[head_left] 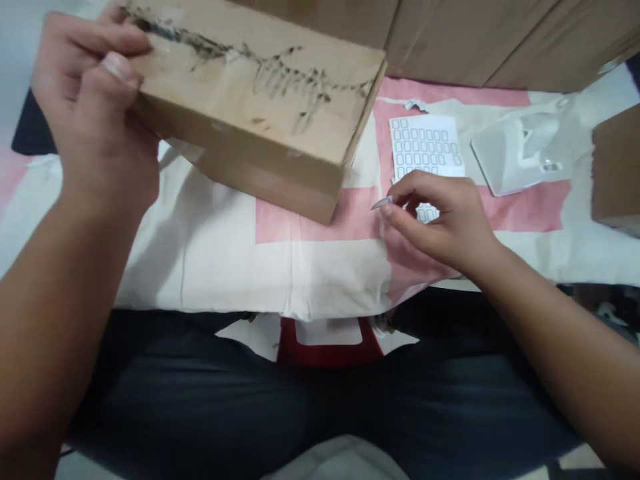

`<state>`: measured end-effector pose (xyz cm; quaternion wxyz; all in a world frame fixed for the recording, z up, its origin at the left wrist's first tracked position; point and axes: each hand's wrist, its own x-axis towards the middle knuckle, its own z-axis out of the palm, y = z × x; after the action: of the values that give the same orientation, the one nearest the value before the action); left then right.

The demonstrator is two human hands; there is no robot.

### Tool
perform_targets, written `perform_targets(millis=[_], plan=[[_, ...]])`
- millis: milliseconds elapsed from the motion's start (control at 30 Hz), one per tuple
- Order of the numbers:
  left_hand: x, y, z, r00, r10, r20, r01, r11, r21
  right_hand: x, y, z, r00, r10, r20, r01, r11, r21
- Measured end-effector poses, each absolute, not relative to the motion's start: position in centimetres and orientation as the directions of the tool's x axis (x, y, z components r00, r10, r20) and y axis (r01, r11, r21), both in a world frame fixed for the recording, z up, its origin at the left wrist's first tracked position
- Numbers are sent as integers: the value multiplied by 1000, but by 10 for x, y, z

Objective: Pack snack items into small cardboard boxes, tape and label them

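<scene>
My left hand grips one end of a long brown cardboard box and holds it tilted above the cloth; dark scribbled marks run along its top face. My right hand is closed in a pinch on a small white sticker between thumb and forefinger, just right of the box's lower end. Under and behind that hand lies a white sticker sheet with rows of small outlined rectangles, partly hidden by my fingers.
A white and pink cloth covers the surface in front of my lap. A clear plastic bag lies right of the sheet. Large cardboard boxes stand along the back, and another brown box is at the right edge.
</scene>
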<state>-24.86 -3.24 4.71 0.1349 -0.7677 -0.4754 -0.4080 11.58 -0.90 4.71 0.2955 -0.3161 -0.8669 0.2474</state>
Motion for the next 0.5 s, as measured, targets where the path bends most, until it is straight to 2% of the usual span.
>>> perform_targets(millis=[33, 67, 167, 333, 500], plan=[[-252, -33, 46, 50, 747, 663, 885, -341, 318, 113, -10, 45, -654, 658, 374, 360, 705, -610], [-256, -33, 45, -98, 810, 578, 897, -179, 404, 109, -10, 44, -677, 626, 386, 324, 725, -608], [-265, -33, 41, -304, 808, 505, 898, 67, 434, 99, -12, 37, -720, 581, 379, 284, 745, -603], [-261, -29, 43, -312, 821, 478, 877, 55, 477, 84, -13, 24, -704, 608, 368, 303, 726, -617], [-255, -32, 50, -272, 861, 429, 866, 25, 499, 74, -6, 26, -638, 693, 336, 371, 659, -655]])
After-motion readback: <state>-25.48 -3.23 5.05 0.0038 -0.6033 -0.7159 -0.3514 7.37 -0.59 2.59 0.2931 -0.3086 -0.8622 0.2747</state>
